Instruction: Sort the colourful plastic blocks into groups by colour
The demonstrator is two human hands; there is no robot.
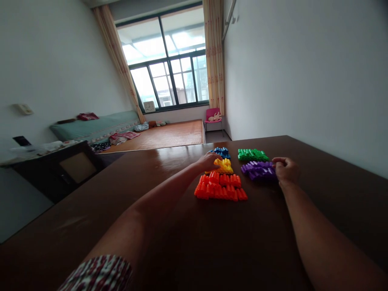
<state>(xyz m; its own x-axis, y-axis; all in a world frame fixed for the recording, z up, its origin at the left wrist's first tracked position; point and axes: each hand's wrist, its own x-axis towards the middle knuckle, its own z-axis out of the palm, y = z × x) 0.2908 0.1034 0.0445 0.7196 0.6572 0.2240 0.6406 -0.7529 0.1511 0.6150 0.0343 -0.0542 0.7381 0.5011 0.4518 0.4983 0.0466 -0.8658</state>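
Note:
On the dark table lie groups of small plastic pieces sorted by colour. The orange-red group (pixel 220 188) is nearest to me, with the yellow group (pixel 224 166) behind it and the blue group (pixel 222 152) farthest back. To their right are the green group (pixel 253 154) and, in front of it, the purple group (pixel 259 170). My left hand (pixel 209 161) reaches over the left side of the yellow and blue pieces; what its fingers hold, if anything, is unclear. My right hand (pixel 285 168) has its fingers curled at the right end of the purple group; anything inside them is hidden.
The brown tabletop (pixel 115 214) spreads around the pieces, with a white wall (pixel 303 72) along its right. Beyond it are a bed (pixel 176 133), a pink chair (pixel 213 115) and a window. A dark cabinet (pixel 72 169) stands at the left.

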